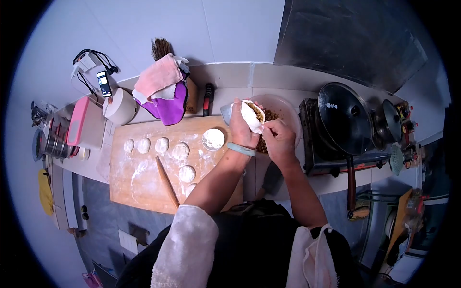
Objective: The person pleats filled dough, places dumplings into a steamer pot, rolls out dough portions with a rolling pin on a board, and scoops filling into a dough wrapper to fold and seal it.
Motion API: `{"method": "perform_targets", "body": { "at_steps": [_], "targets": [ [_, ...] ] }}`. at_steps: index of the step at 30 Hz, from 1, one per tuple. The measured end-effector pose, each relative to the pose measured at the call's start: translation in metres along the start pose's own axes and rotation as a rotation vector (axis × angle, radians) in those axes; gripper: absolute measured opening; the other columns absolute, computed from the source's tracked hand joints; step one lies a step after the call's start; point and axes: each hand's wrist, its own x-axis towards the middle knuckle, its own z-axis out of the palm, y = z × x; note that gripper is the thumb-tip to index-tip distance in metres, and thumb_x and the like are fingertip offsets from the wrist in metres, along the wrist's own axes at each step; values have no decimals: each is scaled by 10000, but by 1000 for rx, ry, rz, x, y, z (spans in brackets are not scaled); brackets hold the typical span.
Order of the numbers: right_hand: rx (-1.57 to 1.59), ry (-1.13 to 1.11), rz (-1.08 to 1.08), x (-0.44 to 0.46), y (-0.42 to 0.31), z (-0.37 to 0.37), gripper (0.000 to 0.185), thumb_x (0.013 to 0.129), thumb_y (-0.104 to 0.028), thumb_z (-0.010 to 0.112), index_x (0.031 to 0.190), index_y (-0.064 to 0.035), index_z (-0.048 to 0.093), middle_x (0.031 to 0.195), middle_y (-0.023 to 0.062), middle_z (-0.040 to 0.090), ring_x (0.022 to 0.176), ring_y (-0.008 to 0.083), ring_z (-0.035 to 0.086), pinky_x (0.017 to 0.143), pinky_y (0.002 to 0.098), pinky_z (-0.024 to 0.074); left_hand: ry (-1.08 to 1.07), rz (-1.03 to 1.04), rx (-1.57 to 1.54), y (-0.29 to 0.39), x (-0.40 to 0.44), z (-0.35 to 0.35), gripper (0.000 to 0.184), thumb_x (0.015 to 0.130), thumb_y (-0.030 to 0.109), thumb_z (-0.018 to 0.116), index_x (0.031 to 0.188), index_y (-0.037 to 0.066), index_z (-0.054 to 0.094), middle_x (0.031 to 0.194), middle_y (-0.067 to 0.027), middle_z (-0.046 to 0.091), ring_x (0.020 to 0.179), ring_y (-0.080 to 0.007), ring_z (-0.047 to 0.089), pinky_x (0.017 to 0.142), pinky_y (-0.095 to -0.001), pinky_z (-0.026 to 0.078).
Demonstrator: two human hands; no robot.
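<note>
My left hand [241,128] cradles a dough wrapper [250,117] with brown filling showing along its open side. At the wrapper's near end, the fingers of my right hand [280,139] pinch its edge. Beneath both hands stands a clear bowl [293,117] of chopped filling [262,146], partly hidden by them. On the floured wooden board [129,182] to the left lie several dough rounds [181,151], a rolling pin [166,181] and a small bowl of flour [213,139]. A pale bangle circles my left wrist.
To the right, a gas stove [312,153] carries a large lidded wok [345,117], its handle jutting toward me. A smaller lidded pot [388,120] sits beyond it. Behind the board are purple and pink cloths [161,79], a white round container [120,106] and a phone [103,83].
</note>
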Motion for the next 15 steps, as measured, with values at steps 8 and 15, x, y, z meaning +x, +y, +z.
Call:
{"method": "perform_targets", "body": {
  "at_steps": [8, 15],
  "targets": [
    [58, -76, 75, -3, -21, 4, 84, 811, -50, 678, 869, -1, 642, 777, 123, 637, 686, 247, 625, 647, 353, 499, 40, 45, 30, 15, -6, -2, 318, 1002, 364, 462, 1031, 52, 519, 849, -108, 616, 776, -222, 624, 702, -329, 525],
    [39, -69, 81, -7, -23, 17, 95, 826, -76, 687, 852, 4, 644, 743, 105, 628, 651, 207, 605, 616, 334, 479, 33, 70, 115, 26, -16, 0, 323, 1002, 354, 466, 1068, 41, 513, 876, -119, 620, 787, -228, 628, 705, -332, 523]
  ]
}}
